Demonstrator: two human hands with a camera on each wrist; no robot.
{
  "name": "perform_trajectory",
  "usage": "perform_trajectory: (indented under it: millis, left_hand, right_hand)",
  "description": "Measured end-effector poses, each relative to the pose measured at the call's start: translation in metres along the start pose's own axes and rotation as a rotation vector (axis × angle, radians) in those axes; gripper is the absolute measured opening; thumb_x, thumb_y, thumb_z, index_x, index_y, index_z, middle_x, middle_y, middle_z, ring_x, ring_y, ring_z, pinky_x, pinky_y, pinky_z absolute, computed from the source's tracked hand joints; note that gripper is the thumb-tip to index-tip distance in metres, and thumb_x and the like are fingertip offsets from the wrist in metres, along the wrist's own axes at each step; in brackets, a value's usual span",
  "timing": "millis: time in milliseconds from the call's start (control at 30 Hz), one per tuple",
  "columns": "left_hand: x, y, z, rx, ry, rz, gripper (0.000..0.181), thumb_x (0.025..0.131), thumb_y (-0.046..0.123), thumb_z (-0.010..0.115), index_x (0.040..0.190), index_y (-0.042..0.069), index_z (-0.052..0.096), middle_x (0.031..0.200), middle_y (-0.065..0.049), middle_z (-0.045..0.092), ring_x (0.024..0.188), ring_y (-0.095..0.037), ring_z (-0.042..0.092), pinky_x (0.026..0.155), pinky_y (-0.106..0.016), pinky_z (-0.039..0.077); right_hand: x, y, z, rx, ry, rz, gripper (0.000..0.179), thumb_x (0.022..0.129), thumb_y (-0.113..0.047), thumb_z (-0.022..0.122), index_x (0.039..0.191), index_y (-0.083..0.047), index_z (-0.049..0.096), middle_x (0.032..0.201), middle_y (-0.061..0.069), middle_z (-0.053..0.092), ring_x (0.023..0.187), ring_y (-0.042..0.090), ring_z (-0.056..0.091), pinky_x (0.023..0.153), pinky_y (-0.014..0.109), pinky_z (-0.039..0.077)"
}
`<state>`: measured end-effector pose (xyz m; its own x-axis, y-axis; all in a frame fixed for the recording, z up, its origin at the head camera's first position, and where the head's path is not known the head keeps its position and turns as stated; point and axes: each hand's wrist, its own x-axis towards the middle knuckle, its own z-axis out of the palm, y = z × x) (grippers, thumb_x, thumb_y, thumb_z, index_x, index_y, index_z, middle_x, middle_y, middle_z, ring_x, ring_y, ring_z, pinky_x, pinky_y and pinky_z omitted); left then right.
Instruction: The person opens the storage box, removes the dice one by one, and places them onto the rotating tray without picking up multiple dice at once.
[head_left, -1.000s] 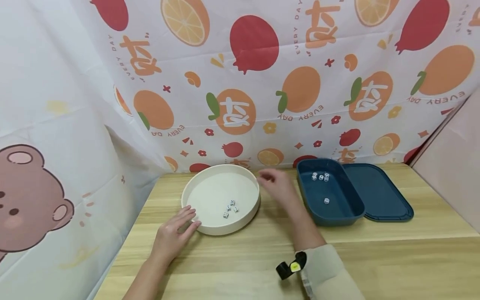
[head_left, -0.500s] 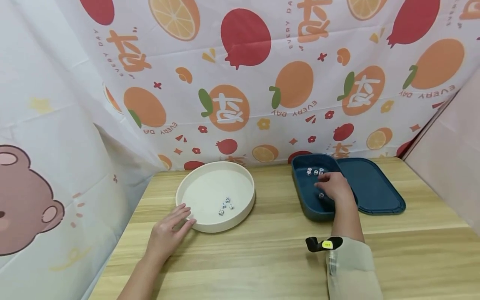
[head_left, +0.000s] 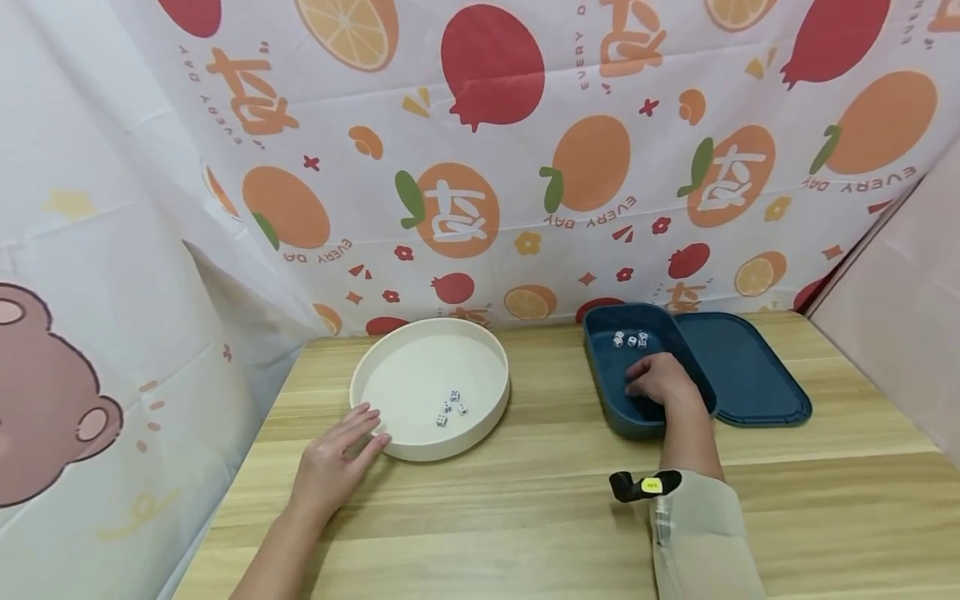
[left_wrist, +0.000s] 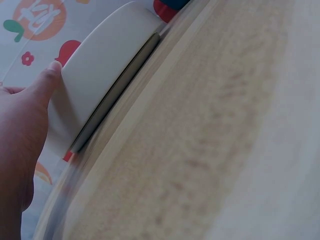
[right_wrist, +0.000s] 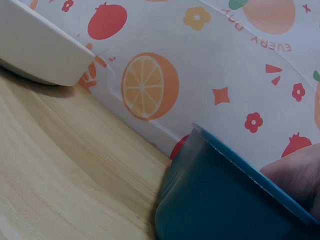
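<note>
My left hand (head_left: 333, 462) rests at the near-left rim of a round cream tray (head_left: 420, 451), fingers fairly straight along its edge. The left wrist view shows the thumb (left_wrist: 47, 80) lying against the tray's outer wall. Several small white dice (head_left: 452, 407) lie together inside the tray. My right hand (head_left: 663, 383) reaches down into a dark blue rectangular box (head_left: 609, 392), fingers bent toward its floor. A few more dice (head_left: 632, 340) sit by the box's far end. The right fingertips are partly hidden, and I cannot tell whether they pinch a die.
A dark blue lid (head_left: 753, 375) lies flat on the wooden table (head_left: 525, 508), right of the box. A fruit-print cloth (head_left: 525, 192) hangs along the table's back edge. Another white cloth with a bear print (head_left: 52, 400) hangs at the left.
My right hand has moved from beside the tray's right rim over to the box and down into it. One die lying apart there is now hidden by the hand. The left hand stays at the tray.
</note>
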<state>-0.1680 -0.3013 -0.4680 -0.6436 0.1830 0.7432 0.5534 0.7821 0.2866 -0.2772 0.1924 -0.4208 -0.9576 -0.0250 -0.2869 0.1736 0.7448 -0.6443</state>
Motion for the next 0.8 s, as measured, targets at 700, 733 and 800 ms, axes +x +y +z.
perform_trajectory:
  millis: [700,733,800]
  left_hand:
    - [0.0014,-0.0016,0.0017,-0.017,0.003,0.004,0.034,0.069,0.009,0.086,0.101,0.003,0.077,0.108,-0.012,0.075,0.113,-0.022,0.068,0.107,-0.005,0.035]
    - [0.0013,-0.0014,0.0019,-0.018,0.001,0.002,0.034,0.069,0.009,0.086,0.101,0.003,0.077,0.108,-0.012,0.075,0.113,-0.022,0.067,0.107,-0.005,0.035]
    - [0.0007,-0.0018,0.0025,-0.02,0.002,0.001,0.034,0.069,0.009,0.086,0.101,0.003,0.077,0.108,-0.011,0.075,0.113,-0.022,0.067,0.107,-0.005,0.035]
  right_hand:
    - [0.0029,-0.0022,0.0001,0.089,0.019,-0.034,0.021,0.093,-0.015,0.065,0.109,-0.004,0.072,0.091,0.01,0.073,0.077,0.018,0.067,0.072,0.033,0.059]
    - [0.0028,-0.0022,-0.0005,0.098,0.035,-0.031,0.021,0.093,-0.016,0.065,0.109,-0.004,0.072,0.092,0.01,0.073,0.078,0.019,0.067,0.072,0.033,0.058]
    - [0.0023,-0.0029,-0.002,0.108,0.064,-0.022,0.021,0.092,-0.018,0.067,0.109,-0.006,0.072,0.095,0.01,0.073,0.08,0.02,0.066,0.073,0.032,0.056]
